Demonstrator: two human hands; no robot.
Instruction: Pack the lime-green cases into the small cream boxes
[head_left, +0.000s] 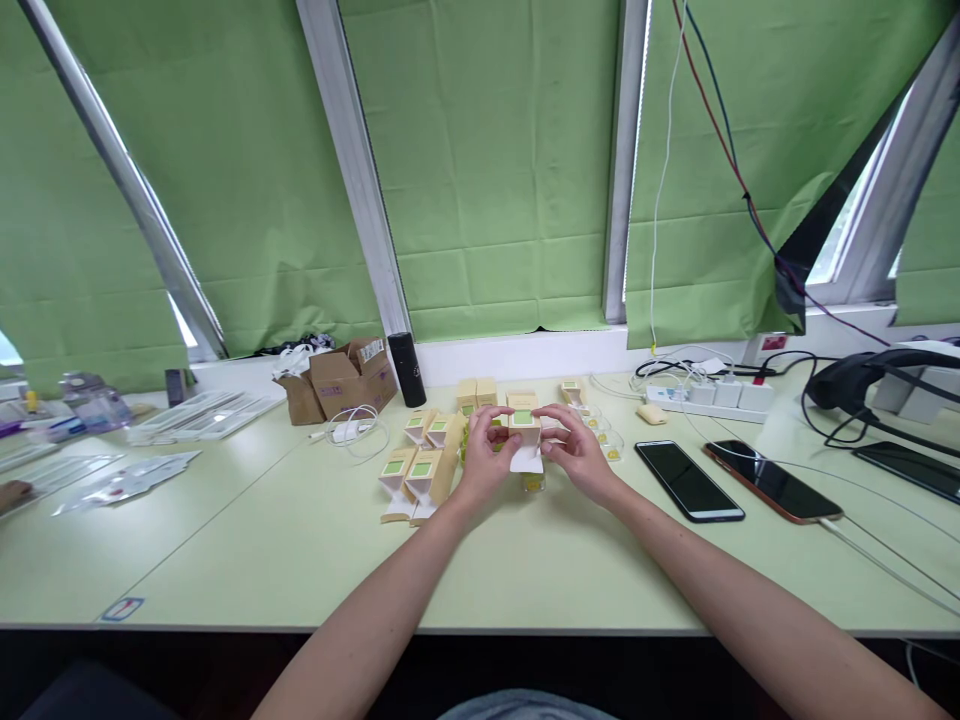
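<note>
Between both hands is a small cream box [526,424] with a green square on its top and a white flap hanging open toward me. My left hand [486,455] pinches its left side, and my right hand [579,452] grips the right side. Just below the flap, a small clear container with yellow contents [533,482] stands on the table. Left of my hands are several similar boxes [423,470] with their white flaps open. More cream boxes [477,392] stand behind, partly hidden by my hands. Clear round containers [609,440] sit beyond my right hand.
Two phones [688,482] [772,480] lie to the right, near a white power strip [709,400] and tangled cables. At back left are a cardboard box [352,380], a black cylinder [406,370] and a coiled white cable [352,430]. Another person's hand [13,493] shows at far left.
</note>
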